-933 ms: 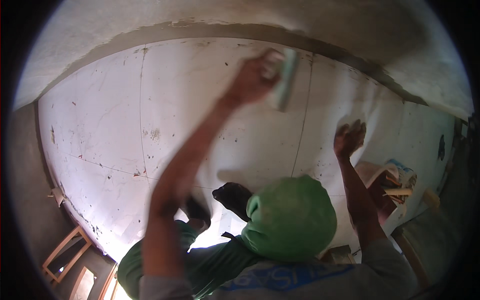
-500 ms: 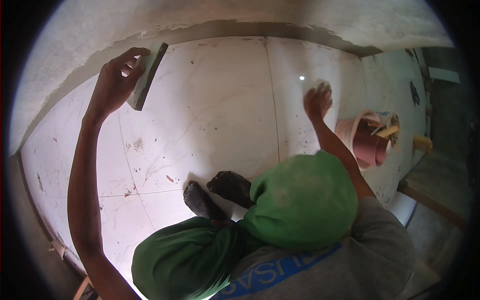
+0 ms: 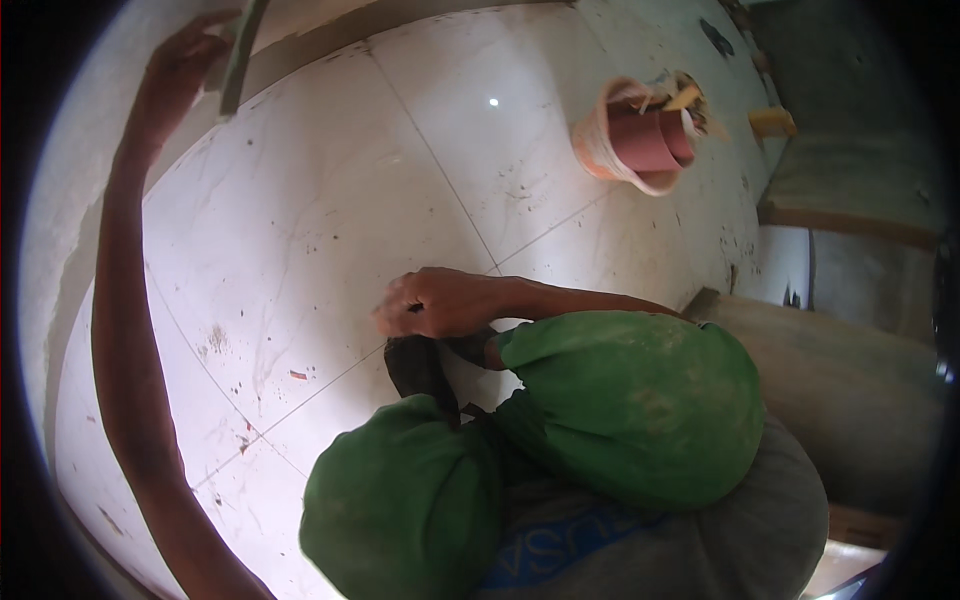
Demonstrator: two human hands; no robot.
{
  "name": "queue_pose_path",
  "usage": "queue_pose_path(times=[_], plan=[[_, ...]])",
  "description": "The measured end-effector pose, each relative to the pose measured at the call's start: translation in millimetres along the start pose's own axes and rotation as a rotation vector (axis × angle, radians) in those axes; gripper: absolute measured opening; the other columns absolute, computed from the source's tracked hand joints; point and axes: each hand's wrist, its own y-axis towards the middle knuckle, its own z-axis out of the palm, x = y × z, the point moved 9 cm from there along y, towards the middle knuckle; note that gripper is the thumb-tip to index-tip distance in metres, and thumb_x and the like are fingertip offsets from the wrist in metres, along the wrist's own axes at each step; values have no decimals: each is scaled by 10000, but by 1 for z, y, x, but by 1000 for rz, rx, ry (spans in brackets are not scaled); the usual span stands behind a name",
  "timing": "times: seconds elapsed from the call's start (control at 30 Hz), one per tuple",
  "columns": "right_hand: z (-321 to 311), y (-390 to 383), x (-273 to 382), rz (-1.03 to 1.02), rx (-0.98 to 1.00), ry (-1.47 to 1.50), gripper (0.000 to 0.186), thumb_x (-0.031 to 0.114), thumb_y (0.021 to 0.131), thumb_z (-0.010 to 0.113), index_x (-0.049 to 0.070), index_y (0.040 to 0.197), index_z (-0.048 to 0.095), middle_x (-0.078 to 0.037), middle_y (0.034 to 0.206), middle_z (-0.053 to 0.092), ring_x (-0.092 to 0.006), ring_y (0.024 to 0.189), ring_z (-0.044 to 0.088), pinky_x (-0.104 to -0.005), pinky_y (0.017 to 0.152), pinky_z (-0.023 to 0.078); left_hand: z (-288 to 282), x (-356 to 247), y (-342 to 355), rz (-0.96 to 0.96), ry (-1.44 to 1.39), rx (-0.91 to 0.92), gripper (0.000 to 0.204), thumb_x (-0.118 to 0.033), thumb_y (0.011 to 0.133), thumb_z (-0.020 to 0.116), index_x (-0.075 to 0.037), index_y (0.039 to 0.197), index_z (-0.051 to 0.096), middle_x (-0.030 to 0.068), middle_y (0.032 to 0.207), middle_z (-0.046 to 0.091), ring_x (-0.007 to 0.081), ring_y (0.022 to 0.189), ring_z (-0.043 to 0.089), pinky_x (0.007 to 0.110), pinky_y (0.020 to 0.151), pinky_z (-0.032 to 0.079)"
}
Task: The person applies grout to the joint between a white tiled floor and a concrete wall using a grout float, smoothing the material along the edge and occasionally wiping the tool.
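High on the far left, my left hand [image 3: 185, 65] is closed on the handle of a plastering float [image 3: 243, 58], a flat, pale green-grey board seen nearly edge-on. The float stands steeply tilted beside the grey wall, and part of it runs out of the top of the picture. Whether it touches the wall I cannot tell. My right hand [image 3: 432, 302] hangs low in front of my knees, just above my dark shoes [image 3: 418, 368]. Its fingers are curled, slightly blurred, and their tips are hidden, so anything inside them does not show.
White marbled floor tiles [image 3: 330, 200] with thin joints carry specks and crumbs. A pinkish bucket [image 3: 592, 145] with a reddish container and scraps stands at the back right. A yellowish block [image 3: 772, 123] lies beyond it. The rough grey wall [image 3: 300, 40] bounds the far and left sides.
The view has turned, shifting the bucket left and up. My right hand has come back from the floor near the bucket to my shoes. My left hand with the float sits farther up and left.
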Motion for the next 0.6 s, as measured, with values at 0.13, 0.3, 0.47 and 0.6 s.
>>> queue_pose_path(times=[0.13,0.3,0.47,0.6], plan=[[-2,-28,19,300,77,187,549,393,1029,682,-21,1388,682,-162,1297,757,-266,1221,694,-397,1087,505,-33,-23,30,96,127,-51,486,-328,1079,550,-161,1531,614,-23,1168,738,114,991,597,321,939,470],[-47,-103,-14,493,-44,183,537,353,995,711,-35,1365,694,-208,1272,755,-251,1214,695,-390,1061,521,13,-31,48,69,-114,2,471,-299,1091,567,-138,1533,602,34,1293,709,139,1117,639,312,994,483],[-103,-133,-48,556,-80,99,553,316,999,717,-63,1395,646,-186,1246,771,-262,1204,709,-381,1048,535,10,-31,60,81,-513,31,480,-288,1120,556,-76,1550,565,56,1397,661,145,1270,600,343,1106,458],[-106,-104,-56,395,-70,-21,618,358,985,741,-26,1451,611,-190,1323,734,-268,1194,695,-388,1028,534,-7,-44,76,-86,-668,-136,499,-295,1133,549,-13,1544,550,67,1440,641,158,1283,602,346,1133,457]])
